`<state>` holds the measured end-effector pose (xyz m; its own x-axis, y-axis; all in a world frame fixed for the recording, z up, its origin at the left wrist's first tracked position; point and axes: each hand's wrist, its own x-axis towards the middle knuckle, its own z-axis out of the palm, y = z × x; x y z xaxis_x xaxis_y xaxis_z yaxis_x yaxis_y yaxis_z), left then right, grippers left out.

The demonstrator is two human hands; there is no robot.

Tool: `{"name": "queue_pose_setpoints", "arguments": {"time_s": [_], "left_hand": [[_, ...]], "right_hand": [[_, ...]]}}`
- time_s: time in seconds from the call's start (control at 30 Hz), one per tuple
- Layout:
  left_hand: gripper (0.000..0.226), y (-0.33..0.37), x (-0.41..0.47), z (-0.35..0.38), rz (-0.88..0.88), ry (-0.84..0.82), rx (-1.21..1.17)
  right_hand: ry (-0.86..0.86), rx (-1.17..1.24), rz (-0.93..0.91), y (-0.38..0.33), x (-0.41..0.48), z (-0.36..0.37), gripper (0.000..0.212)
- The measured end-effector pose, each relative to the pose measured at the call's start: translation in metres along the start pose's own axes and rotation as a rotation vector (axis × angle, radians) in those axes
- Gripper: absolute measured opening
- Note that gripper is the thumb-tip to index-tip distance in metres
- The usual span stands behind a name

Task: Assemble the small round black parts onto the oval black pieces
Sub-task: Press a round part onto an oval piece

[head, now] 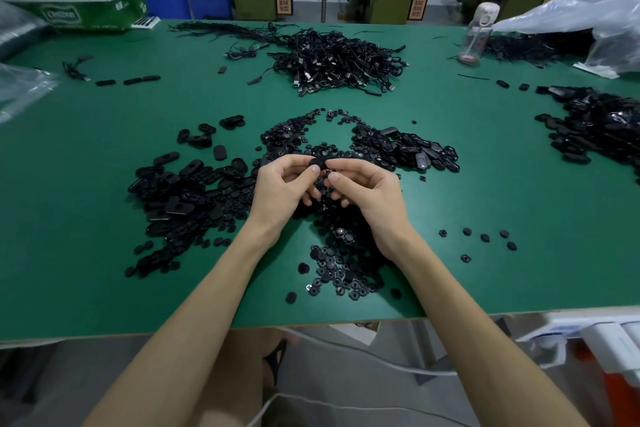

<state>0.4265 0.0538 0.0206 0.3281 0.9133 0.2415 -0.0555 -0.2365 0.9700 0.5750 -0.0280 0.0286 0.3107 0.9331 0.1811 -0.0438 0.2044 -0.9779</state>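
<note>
Nearest you, below your wrists, the small round black parts (341,274) lie scattered on the green surface (104,253), with a few strays off to the right of your right wrist. They look tiny and light and would likely skitter if nudged. Take one by its rim between thumb tip and forefinger tip rather than scooping.

Your left hand (287,187) and right hand (369,194) meet just above the pile. The fingers (313,169) of both curl inward and pinch one oval black piece (320,162) between them, thumbs on the near side. Something small and dark sits by your right thumb, but I cannot tell whether it is a round part.

The oval looks like stiff, smooth moulded plastic, probably a little slippery. Grip it by its long edges, keep its middle clear, and press the round part in squarely.

Left of your fingers spreads a heap of loose ovals (194,191). Beyond your fingers and to the right lies another heap of black pieces (408,149); whether those are already fitted is unclear. Far beyond your fingers sits a tangle of black cables (339,59), with a clear bottle (479,31) further right.
</note>
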Motion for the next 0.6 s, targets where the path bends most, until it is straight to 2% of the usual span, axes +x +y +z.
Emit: {"name": "queue_pose_setpoints", "arguments": {"time_s": [0.13, 0.6], "left_hand": [[0.009, 0.0009, -0.0007, 0.0000, 0.002, -0.004, -0.006], [0.007, 0.0022, -0.0010, 0.0007, -0.003, -0.006, -0.008]], "right_hand": [[0.010, -0.001, 0.006, 0.0000, 0.0001, -0.0007, 0.011], [-0.020, -0.033, -0.033, -0.0023, -0.0022, 0.0013, 0.018]]}}
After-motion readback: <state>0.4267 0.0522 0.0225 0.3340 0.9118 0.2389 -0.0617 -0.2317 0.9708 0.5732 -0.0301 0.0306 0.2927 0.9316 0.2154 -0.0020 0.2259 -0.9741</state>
